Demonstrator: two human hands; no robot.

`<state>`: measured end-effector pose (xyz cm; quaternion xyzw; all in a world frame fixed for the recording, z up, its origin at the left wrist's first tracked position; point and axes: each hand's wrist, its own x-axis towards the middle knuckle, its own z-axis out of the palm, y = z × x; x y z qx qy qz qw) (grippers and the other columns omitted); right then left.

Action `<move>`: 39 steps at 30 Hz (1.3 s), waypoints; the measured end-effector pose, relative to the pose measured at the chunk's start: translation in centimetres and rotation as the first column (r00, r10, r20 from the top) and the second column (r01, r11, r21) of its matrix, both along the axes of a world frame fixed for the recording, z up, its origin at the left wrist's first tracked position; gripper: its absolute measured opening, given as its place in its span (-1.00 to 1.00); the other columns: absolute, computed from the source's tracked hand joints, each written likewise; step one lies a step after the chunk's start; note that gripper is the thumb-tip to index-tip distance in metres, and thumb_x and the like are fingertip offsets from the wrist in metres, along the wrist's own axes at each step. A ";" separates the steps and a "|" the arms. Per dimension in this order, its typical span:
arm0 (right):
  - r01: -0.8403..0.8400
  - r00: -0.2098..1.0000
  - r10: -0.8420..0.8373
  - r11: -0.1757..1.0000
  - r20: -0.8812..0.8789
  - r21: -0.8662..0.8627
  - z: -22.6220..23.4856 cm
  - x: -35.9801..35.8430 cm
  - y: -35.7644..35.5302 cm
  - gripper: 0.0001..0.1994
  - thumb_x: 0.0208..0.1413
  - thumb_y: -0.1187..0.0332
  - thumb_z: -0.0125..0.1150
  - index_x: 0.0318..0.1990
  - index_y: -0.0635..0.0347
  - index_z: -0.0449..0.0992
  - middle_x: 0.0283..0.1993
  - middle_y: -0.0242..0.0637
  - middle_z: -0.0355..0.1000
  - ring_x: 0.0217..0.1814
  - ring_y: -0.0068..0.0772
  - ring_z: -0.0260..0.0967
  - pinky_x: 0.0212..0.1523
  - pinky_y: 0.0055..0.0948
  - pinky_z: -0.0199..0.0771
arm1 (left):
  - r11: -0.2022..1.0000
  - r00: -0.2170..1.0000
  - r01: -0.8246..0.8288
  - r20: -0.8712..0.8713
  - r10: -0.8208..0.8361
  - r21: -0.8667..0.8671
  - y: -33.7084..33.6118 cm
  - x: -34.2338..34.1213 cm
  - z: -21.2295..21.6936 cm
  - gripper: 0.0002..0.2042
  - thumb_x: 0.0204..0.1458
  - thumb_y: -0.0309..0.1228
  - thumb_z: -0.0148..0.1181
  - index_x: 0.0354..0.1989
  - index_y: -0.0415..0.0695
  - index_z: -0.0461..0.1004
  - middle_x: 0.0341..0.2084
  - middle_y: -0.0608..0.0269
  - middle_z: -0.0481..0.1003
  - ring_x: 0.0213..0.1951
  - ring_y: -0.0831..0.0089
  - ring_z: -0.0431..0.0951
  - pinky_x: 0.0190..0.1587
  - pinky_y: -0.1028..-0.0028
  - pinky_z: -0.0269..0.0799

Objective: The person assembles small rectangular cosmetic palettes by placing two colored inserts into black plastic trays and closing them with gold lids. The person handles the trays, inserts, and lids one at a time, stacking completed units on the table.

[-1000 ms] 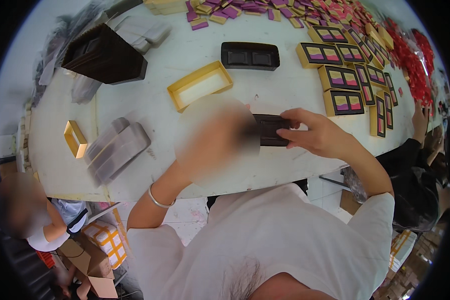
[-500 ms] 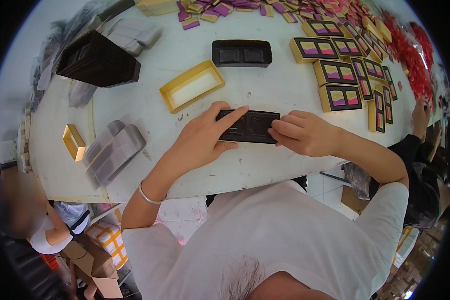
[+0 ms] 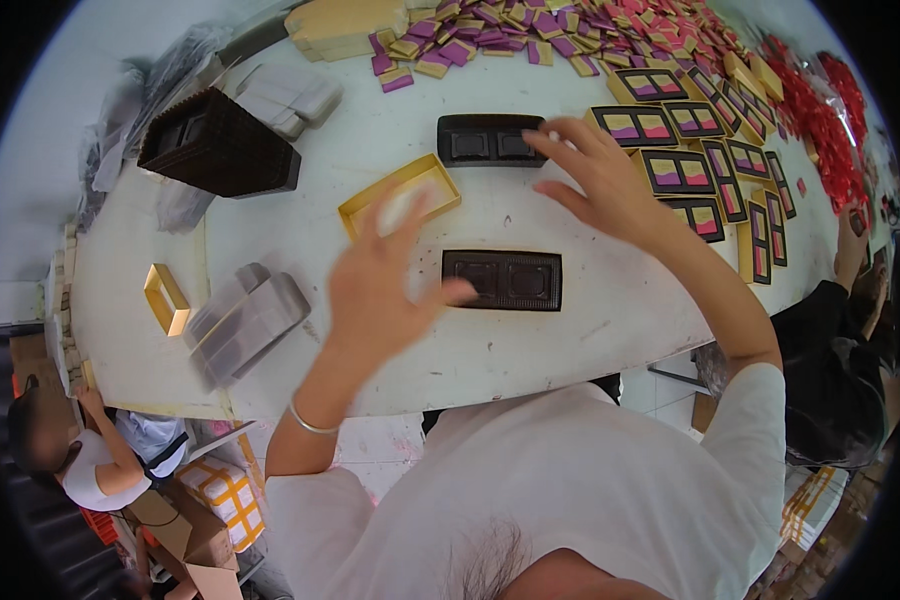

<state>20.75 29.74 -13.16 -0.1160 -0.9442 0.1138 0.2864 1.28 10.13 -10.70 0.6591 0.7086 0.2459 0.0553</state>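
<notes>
While the dark tray [image 3: 502, 280] lies free, both hands' fingers spread empty; bare table [image 3: 390, 150] around.

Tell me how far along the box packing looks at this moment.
Done: a row of filled gold boxes with pink and purple bars lies at the right. In hand: nothing gripped; the left hand is beside a black two-cavity plastic tray, and the right hand reaches near a second black tray. Left: the empty gold cardboard box and many loose bars.
</notes>
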 end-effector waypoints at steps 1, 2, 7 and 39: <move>0.023 0.998 -0.029 0.993 0.049 0.115 -1.4 -0.9 1.5 -0.81 -0.08 0.38 0.26 -0.28 0.23 0.53 -0.23 -0.25 0.36 -0.14 -0.29 0.30 -0.19 -0.37 0.29 | 0.990 0.995 -0.095 0.014 0.094 0.102 0.3 -1.1 0.2 -0.20 -0.25 -0.05 0.38 0.25 0.02 0.22 0.18 -0.09 0.19 -0.10 0.10 0.47 -0.11 0.30 0.41; 0.030 0.994 -0.052 0.973 0.092 0.231 -2.0 -1.8 2.1 -0.84 -0.07 0.40 0.25 -0.31 0.23 0.53 -0.26 -0.26 0.36 -0.14 -0.27 0.29 -0.17 -0.36 0.29 | 0.992 0.989 -0.106 -0.093 0.112 0.060 0.1 -2.5 0.0 -0.22 -0.22 -0.07 0.37 0.24 0.00 0.22 0.17 -0.06 0.21 -0.10 0.11 0.47 -0.10 0.31 0.42; -0.044 0.970 0.009 0.989 0.244 0.138 -2.0 -1.4 3.3 -0.86 -0.16 0.47 0.28 -0.49 0.25 0.40 -0.41 -0.30 0.28 -0.24 -0.22 0.22 -0.16 -0.32 0.27 | 0.982 0.966 -0.043 0.244 0.088 -0.183 -0.5 -6.6 -2.6 -0.29 -0.14 -0.31 0.34 0.25 -0.09 0.19 0.06 0.08 0.31 -0.13 0.23 0.43 -0.06 0.40 0.36; -0.237 0.906 0.352 0.881 0.234 -0.410 2.3 1.9 -0.7 -0.68 -0.05 0.37 0.30 -0.09 0.21 0.49 -0.07 -0.19 0.27 -0.25 -0.23 0.39 -0.23 -0.31 0.42 | 0.857 0.731 0.429 0.666 -0.146 -0.283 5.8 -4.2 -3.0 -0.31 -0.13 -0.58 0.27 0.26 -0.02 0.18 0.06 0.22 0.25 -0.04 0.41 0.35 -0.11 0.50 0.41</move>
